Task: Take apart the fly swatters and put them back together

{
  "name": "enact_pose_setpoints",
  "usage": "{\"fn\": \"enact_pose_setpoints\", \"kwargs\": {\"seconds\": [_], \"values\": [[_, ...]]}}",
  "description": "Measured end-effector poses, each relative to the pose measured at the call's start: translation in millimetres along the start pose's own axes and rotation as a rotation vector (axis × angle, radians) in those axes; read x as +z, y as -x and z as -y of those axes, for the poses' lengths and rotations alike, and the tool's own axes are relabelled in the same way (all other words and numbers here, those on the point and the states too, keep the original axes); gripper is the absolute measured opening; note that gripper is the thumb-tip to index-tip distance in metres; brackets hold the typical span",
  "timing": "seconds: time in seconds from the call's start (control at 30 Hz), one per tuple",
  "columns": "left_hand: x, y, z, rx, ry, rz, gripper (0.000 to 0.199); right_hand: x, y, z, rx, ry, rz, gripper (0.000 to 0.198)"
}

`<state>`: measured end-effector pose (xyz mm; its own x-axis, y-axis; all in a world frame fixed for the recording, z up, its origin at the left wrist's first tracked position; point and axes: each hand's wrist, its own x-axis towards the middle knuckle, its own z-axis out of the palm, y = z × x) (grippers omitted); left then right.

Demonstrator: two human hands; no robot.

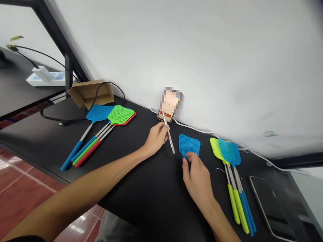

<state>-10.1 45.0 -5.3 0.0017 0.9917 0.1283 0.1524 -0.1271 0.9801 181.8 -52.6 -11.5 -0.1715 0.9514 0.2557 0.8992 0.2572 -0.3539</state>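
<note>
My left hand [155, 138] pinches a thin silver metal rod [170, 139], slanting over the black table. To its right, my right hand [198, 176] has thumb and fingers closed on the lower end of a blue fly swatter head [189, 144]. Rod and head are apart; whatever lies under the right fingers is hidden. On the left lie several assembled fly swatters, with a green one [121, 115] over a red one [89, 153] and blue ones [99, 112] beside them. Yellow-green swatters [236, 208] and blue swatters [229, 151] lie overlapped on the right.
A phone with a lit screen [166, 115] leans on the white wall behind my hands. A dark phone [271, 205] lies at far right. An opened cardboard box [101, 94] and a black cable [94, 101] sit at back left. A white cable [199, 129] follows the wall.
</note>
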Motion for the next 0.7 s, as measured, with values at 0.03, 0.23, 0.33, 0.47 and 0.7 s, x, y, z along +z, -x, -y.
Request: {"fn": "enact_pose_setpoints", "kwargs": {"seconds": [0.03,0.23,0.33,0.47,0.7], "values": [[1.1,-0.7,2.5,-0.009,0.073,-0.027,0.026,0.8,-0.4,-1.0,-0.002,-0.023,-0.006,0.023],[3.5,-5.4,11.3,-0.049,0.368,-0.094,0.019,2.7,-0.8,-5.0,0.025,-0.127,0.003,0.024],[3.6,-5.5,10.1,-0.062,0.44,-0.08,0.015,2.0,-0.7,-5.7,0.045,-0.16,-0.002,0.024],[6.2,-1.7,5.5,-0.072,0.48,-0.045,0.012,0.8,-0.8,-4.4,0.072,-0.226,-0.007,0.025],[8.4,1.6,4.1,-0.072,0.453,0.0,0.015,-1.2,0.4,-1.4,0.092,-0.27,-0.034,0.027]]}}
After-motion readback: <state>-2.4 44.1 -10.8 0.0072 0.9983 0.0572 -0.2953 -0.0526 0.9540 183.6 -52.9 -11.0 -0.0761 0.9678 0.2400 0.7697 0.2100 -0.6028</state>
